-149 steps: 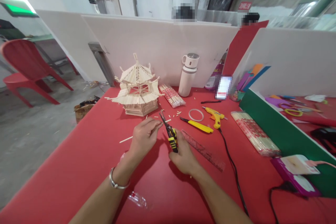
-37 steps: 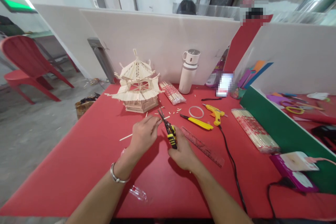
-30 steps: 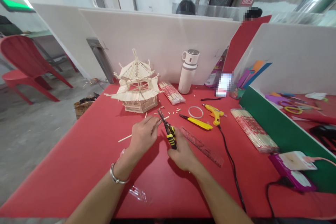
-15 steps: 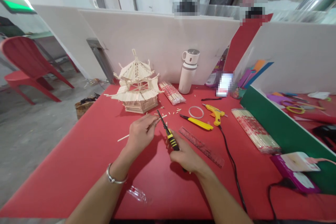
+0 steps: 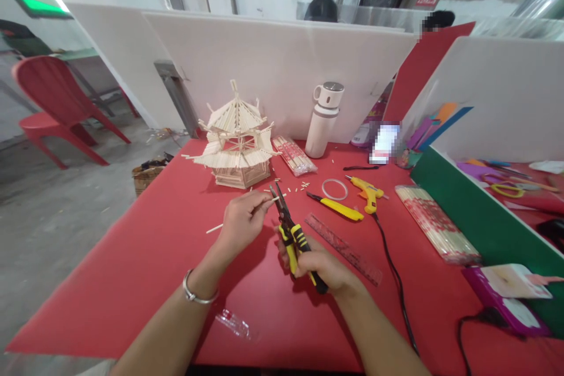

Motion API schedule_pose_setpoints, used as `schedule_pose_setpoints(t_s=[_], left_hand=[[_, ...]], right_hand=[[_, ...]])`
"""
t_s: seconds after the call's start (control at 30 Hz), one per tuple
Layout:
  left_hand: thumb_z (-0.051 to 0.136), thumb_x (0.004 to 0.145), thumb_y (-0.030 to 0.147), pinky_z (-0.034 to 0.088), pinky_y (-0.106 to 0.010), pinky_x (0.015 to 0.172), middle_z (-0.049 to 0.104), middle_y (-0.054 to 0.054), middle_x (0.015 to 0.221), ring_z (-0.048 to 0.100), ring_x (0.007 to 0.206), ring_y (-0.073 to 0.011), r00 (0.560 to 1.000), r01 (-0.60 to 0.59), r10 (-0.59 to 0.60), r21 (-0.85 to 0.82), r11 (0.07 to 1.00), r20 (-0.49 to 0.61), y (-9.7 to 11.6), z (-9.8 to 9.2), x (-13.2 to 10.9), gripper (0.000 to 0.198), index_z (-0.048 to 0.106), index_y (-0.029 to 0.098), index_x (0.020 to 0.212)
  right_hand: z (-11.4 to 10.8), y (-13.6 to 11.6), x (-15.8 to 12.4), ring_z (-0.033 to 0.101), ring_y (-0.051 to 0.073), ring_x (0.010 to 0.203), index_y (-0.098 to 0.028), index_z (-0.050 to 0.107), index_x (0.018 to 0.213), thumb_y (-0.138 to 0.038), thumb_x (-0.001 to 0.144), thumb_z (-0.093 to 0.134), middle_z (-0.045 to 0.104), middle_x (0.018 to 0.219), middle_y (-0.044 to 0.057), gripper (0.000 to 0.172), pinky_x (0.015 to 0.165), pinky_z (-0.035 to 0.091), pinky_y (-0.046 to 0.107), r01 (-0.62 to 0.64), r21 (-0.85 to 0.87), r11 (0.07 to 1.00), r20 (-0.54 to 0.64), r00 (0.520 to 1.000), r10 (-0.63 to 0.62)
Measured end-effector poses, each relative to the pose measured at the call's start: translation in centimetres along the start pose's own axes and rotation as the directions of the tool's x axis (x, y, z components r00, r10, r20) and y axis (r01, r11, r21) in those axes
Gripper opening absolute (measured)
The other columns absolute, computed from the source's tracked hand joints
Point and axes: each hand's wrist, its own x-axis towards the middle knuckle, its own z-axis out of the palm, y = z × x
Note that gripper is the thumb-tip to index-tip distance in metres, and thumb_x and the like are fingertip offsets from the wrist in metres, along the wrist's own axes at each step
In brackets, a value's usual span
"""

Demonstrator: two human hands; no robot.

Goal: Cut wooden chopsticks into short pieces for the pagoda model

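Note:
My left hand (image 5: 247, 217) pinches a thin wooden stick (image 5: 214, 228), whose other end pokes out past the fingertips. That end lies at the jaws of the yellow and black pliers (image 5: 286, 220); I cannot tell whether the jaws touch it. Around the pliers' handles my right hand (image 5: 315, 261) is wrapped, and the jaws stand slightly apart. Just beyond the hands, short cut stick pieces (image 5: 304, 186) lie scattered. A pagoda model (image 5: 240, 141) built of sticks stands behind my left hand.
A clear ruler (image 5: 343, 249), a yellow utility knife (image 5: 337, 207), a tape ring (image 5: 335, 189) and a corded yellow glue gun (image 5: 368, 192) lie to the right. Packs of sticks (image 5: 436, 223) and a white thermos (image 5: 324, 123) are farther out. A plastic wrapper (image 5: 233, 323) lies near the front.
The pliers have turned, so both handles and the parted jaws now show. My left hand keeps its pinch on the stick. The whole view has shifted slightly.

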Motion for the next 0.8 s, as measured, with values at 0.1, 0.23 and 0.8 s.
schedule_pose_setpoints(t_s=[0.1, 0.23, 0.8], left_hand=[[0.057, 0.094, 0.027, 0.038, -0.022, 0.056, 0.057, 0.002, 0.059, 0.047, 0.054, -0.0096, 0.998, 0.068, -0.069, -0.056, 0.996, -0.008, 0.6, 0.0, 0.2, 0.025, 0.066, 0.016, 0.074], [0.058, 0.093, 0.03, 0.035, -0.022, 0.055, 0.054, 0.003, 0.057, 0.043, 0.053, -0.0091, 0.989, 0.145, -0.147, -0.087, 0.986, -0.014, 1.0, 0.1, 0.2, 0.029, 0.064, 0.015, 0.069], [0.067, 0.078, 0.033, 0.038, -0.022, 0.054, 0.062, 0.001, 0.06, 0.05, 0.055, -0.0124, 0.869, 0.478, -0.493, -0.321, 0.818, 0.039, -1.0, 1.4, 0.4, 0.017, 0.074, 0.017, 0.078]], right_hand=[[-0.2, 0.3, 0.2, 0.055, 0.016, 0.076, -0.021, 0.066, 0.115, -0.009, 0.044, 0.056, 0.062, 0.089, 0.001, 0.073, 0.068, 0.048, 0.03, -0.056, 0.172, 0.984, 0.11, 0.993, 0.037], [-0.7, 0.6, 0.3, 0.056, 0.016, 0.078, -0.02, 0.065, 0.121, -0.006, 0.044, 0.057, 0.063, 0.09, 0.002, 0.079, 0.072, 0.049, 0.031, -0.104, 0.263, 0.959, 0.221, 0.974, 0.045], [-1.4, 0.8, 1.6, 0.06, 0.019, 0.079, -0.017, 0.064, 0.106, -0.019, 0.055, 0.054, 0.067, 0.09, 0.007, 0.052, 0.088, 0.051, 0.045, -0.239, 0.448, 0.861, 0.325, 0.941, 0.092]])
